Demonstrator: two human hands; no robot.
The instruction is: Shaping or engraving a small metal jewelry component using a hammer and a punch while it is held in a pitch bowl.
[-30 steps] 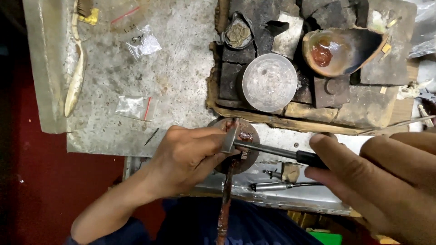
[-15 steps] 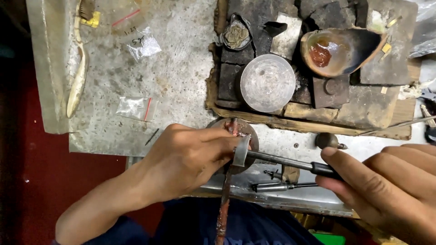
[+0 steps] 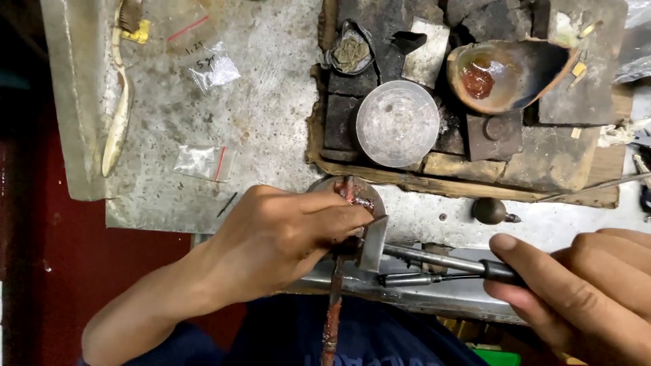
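The small piece [image 3: 358,200], reddish and partly hidden by fingertips, lies on a round pin [image 3: 349,193] at the worktop's near edge. The left hand [image 3: 285,234] presses down on it, fingers closed over it and over the upper end of a thin reddish rod [image 3: 332,312] that runs from the pin down past the near edge. The right hand [image 3: 576,291] has its grip closed on the dark handle of a hammer [image 3: 434,257], whose shaft lies level along the near edge and whose flat metal head [image 3: 374,242] stands just beside the left fingertips, touching or almost touching the piece; which of the two cannot be told.

The step in hand looks like shaping the piece by tapping it against the pin. The next stroke calls for a short, well-aimed blow that lands on the metal and clears the fingers, with the left hand holding the piece steady.

A second slim tool [image 3: 407,278] lies under the hammer shaft along the near edge. A dark knob [image 3: 491,211] sits to the right. Behind the pin a charred block [image 3: 542,159] carries a clear round lid [image 3: 397,123] and a shell-like dish [image 3: 505,74] with red residue. Toward the far left corner lie small plastic bags [image 3: 203,163] and a pale brush [image 3: 116,125] along the left edge of the worktop [image 3: 271,102].
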